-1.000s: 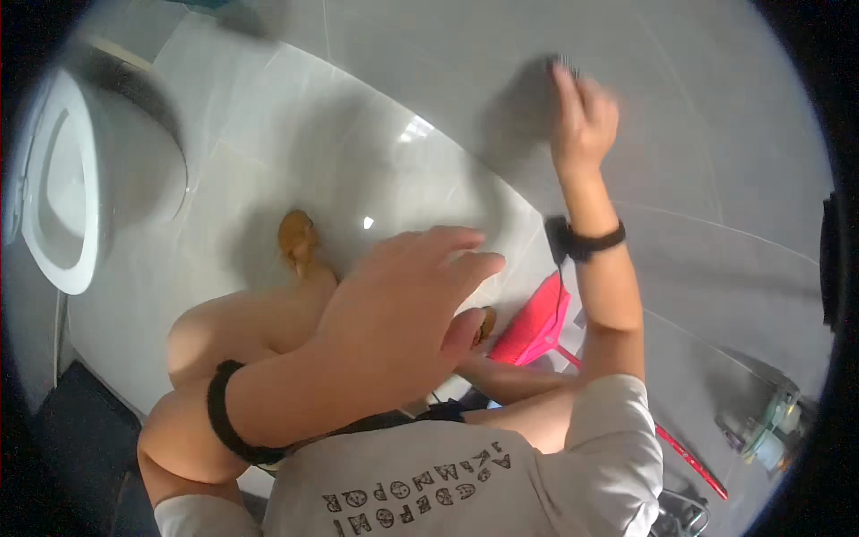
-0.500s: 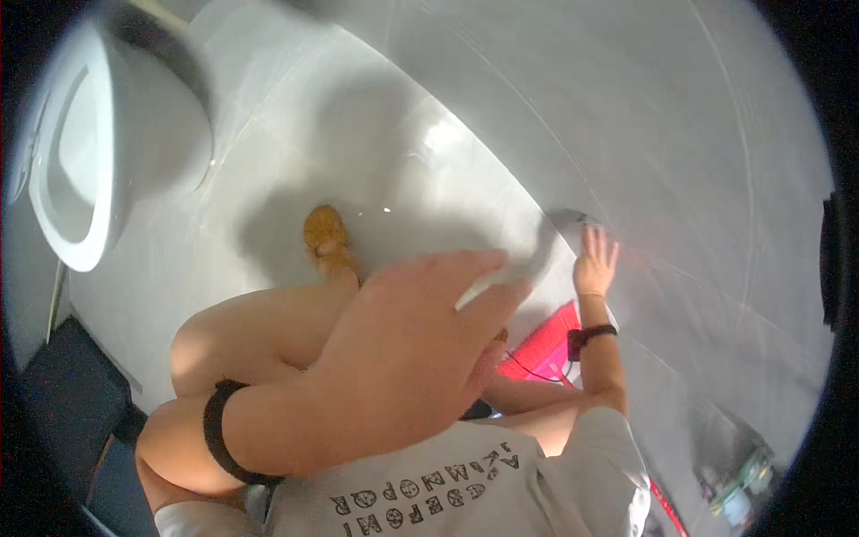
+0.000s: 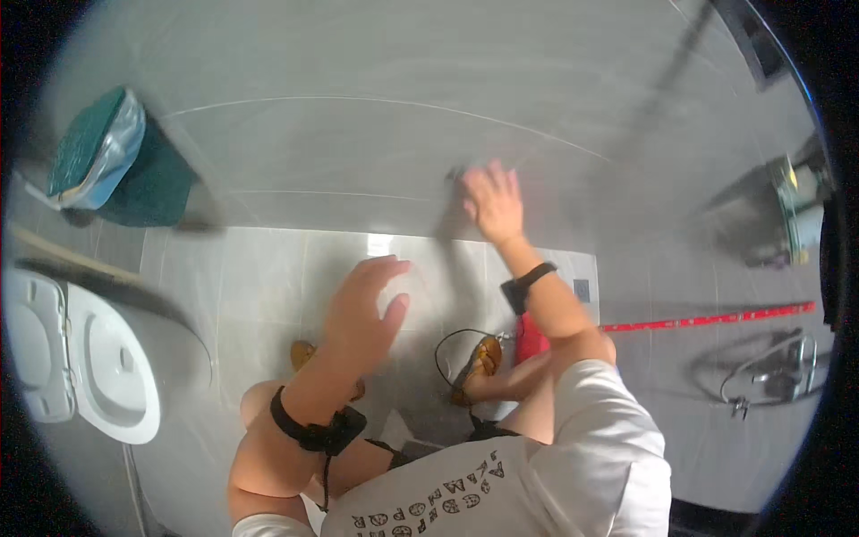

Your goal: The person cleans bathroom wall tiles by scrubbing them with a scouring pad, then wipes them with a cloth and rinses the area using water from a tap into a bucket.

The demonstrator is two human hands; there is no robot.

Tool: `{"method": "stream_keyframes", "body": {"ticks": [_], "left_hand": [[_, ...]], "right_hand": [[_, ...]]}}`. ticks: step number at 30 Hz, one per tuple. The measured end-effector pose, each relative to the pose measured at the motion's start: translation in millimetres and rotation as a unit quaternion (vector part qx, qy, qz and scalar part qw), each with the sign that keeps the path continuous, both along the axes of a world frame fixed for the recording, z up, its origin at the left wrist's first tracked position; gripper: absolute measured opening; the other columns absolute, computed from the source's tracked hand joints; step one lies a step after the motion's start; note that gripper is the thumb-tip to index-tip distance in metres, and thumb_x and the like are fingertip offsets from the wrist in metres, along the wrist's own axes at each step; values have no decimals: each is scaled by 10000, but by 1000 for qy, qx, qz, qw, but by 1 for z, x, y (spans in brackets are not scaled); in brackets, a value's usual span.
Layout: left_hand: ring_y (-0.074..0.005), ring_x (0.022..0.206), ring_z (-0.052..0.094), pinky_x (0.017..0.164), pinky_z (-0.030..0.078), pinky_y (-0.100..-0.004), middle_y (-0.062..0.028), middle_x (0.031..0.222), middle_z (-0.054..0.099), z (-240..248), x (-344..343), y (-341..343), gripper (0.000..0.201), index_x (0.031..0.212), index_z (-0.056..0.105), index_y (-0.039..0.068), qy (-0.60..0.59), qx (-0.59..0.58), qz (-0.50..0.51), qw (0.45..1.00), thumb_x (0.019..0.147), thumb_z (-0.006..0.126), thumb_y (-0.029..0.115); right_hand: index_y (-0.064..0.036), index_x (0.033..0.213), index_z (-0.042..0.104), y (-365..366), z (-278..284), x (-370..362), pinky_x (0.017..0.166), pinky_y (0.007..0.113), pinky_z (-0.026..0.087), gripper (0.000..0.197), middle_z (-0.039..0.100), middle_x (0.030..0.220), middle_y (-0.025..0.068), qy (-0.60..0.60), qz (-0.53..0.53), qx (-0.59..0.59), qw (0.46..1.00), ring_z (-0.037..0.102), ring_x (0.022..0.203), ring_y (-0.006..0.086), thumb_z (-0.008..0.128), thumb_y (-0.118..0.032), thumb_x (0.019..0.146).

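Note:
My left hand is raised in front of my body, its thumb and fingers apart and nothing in it. Beyond my right knee, my right hand reaches out to the grey tiled wall, palm toward it and fingers spread. Beside those fingertips is a small dark thing, too blurred to name. Whether the hand touches the wall I cannot tell. Each wrist wears a black strap, the left one with a black box and a cable. A pink broom head is partly hidden behind my right forearm.
A white toilet with its lid raised stands at the left. Behind it is a green bin with a liner. At the right are a red patterned pole, a shower fitting and a wall shelf holding items.
The view has swung round, bringing the bin, shelf and red pole into sight. My left hand has dropped away from the camera. My right hand stays by the wall, fingers still spread.

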State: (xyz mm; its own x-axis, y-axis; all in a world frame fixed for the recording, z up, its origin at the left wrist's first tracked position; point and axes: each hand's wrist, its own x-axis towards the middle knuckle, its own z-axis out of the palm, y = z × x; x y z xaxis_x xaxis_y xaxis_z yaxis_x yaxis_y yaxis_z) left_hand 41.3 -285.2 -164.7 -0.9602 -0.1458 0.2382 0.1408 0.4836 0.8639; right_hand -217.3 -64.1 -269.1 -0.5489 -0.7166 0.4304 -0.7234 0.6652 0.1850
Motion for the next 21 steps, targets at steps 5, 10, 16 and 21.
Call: {"method": "stream_keyframes", "body": {"ticks": [5,10,16,21], "left_hand": [[-306,1120,550,971,428,-369,-122,1187,590,18,-1,6,377,1140,598,77,-34,-59,2,998,767,612,26],[-271,1058,572,895,446,-344,-110,1157,612,1,-25,4,363,1137,598,67,-26,-99,7,995,782,617,-12],[-239,989,587,859,448,-311,-104,1146,615,-10,-35,11,290,1087,627,55,-32,-59,-13,998,799,602,28],[-242,1005,584,849,452,-312,-109,1151,615,3,-48,33,292,1089,631,56,-17,-55,-34,998,799,603,36]], "right_hand": [[70,1402,271,67,209,-57,1115,563,106,650,219,1476,291,197,-217,-386,874,141,1396,428,442,-352,938],[156,1378,217,12,154,-33,1153,488,88,762,172,1472,330,140,-177,-416,881,98,1396,451,514,-332,873],[57,1354,339,-13,177,-5,1137,491,156,752,287,1422,307,-5,-123,-272,954,178,1375,450,621,-343,783],[92,1421,190,136,295,-97,1151,463,109,707,166,1492,294,173,-193,-588,767,127,1404,408,435,-360,936]]}}
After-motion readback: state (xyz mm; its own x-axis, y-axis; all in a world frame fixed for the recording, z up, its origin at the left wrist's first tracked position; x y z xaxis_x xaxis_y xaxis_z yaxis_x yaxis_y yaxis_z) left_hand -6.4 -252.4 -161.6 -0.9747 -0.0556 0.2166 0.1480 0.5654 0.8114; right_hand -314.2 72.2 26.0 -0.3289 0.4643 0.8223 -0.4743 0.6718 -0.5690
